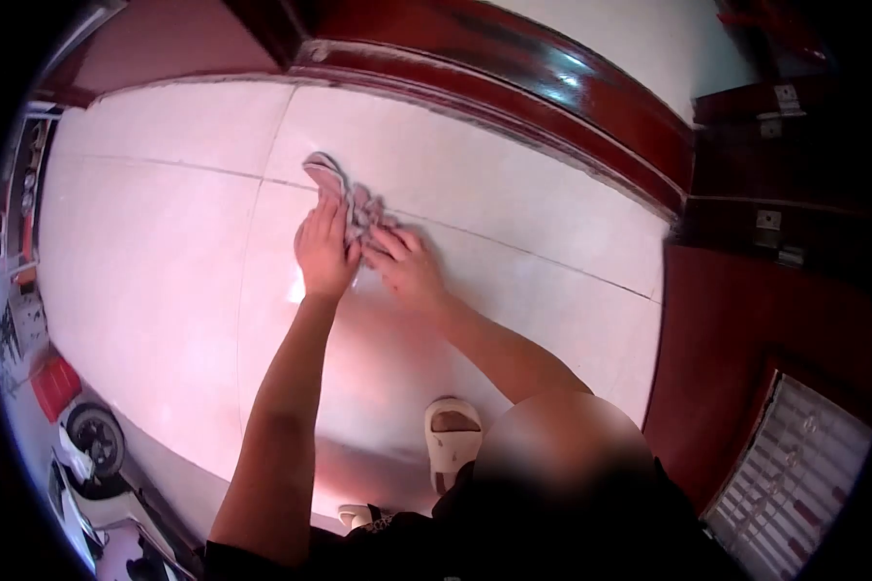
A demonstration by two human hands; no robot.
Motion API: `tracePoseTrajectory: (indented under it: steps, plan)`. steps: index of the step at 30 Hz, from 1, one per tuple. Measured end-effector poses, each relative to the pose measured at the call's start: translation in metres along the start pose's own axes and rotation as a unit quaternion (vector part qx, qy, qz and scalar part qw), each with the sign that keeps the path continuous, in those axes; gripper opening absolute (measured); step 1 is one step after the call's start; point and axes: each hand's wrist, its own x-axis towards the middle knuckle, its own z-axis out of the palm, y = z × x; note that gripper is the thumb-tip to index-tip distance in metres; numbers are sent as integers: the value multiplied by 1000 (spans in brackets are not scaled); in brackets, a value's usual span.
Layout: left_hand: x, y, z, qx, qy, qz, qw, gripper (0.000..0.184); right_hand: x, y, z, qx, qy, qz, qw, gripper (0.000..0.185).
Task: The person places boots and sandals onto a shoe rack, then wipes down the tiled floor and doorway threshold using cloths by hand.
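Nearest the wearer, a cream slipper (460,450) stands on the tiled floor (165,242); ahead and left of the slipper, the left hand (325,250) closes around a pink shoe-like item (324,172); the right hand (407,266), ahead of the slipper, bends its fingers against the item's greyish side, though whether it grips I cannot tell; farthest beyond the slipper runs a dark-red sill (513,102).

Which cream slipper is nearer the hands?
The right slipper, its broad strap in plain view; the left slipper sits farther down the picture, showing only in part.
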Motion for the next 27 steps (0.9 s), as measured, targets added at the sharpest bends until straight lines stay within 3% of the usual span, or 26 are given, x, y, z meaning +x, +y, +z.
tracePoseTrajectory:
  steps: [2, 4, 5, 6, 7, 9, 11, 12, 14, 15, 18, 19, 20, 21, 23, 26, 27]
  plan:
    - [-54, -25, -25, -5, -32, 1, 999, 61, -13, -9, -11, 79, -67, -24, 994, 45]
    - [-119, -47, -52, 1, -63, -9, 998, 63, -11, 12, -45, 332, -54, -20, 942, 44]
    - [-154, -55, -65, 9, -72, -22, 997, 63, -26, 23, -68, 520, 77, 175, 832, 48]
    - [-188, -62, -77, 15, -80, -32, 996, 64, -48, 58, -96, 341, 113, 196, 912, 54]
    - [-212, -68, -85, 17, -91, -40, 995, 65, -71, 93, -123, 148, 141, 236, 950, 62]
    - [-249, -78, -93, 19, -96, -52, 994, 65, -99, 155, -164, 59, 332, 228, 913, 56]
    - [-258, -71, -99, 24, -86, -58, 994, 63, -119, 180, -173, -95, 285, 277, 913, 42]
    - [-258, -71, -96, 21, -76, -59, 995, 62, -125, 180, -160, -223, 260, 222, 913, 38]
    - [-258, -76, -93, 17, -56, -58, 997, 61, -65, 86, -87, -134, 354, 92, 921, 37]
    - [-252, -78, -100, -22, -94, -88, 991, 62, -53, 48, -49, -80, 326, 96, 937, 35]
    - [-245, -97, -112, -163, -40, -167, 972, 52, -72, -67, 62, 158, 106, 164, 968, 28]
    - [-242, -102, -123, -142, 24, -131, 981, 42, -85, -97, 81, 123, 16, 88, 988, 26]
    - [-226, -95, -154, -283, -31, -250, 926, 37, -93, -114, 86, 100, -56, 3, 993, 24]
    - [-235, -104, -167, -297, -6, -315, 901, 37, -80, -122, 74, 166, -158, -204, 952, 30]
    - [-253, -118, -204, -304, 41, -392, 867, 36, -37, -129, 58, 348, -267, -50, 897, 34]
    - [-311, -138, -257, -283, 101, -409, 861, 34, 18, -67, 47, 407, -59, -64, 909, 49]
    - [-333, -141, -274, -290, 98, -448, 840, 33, 45, -28, 25, 330, -14, 2, 944, 49]
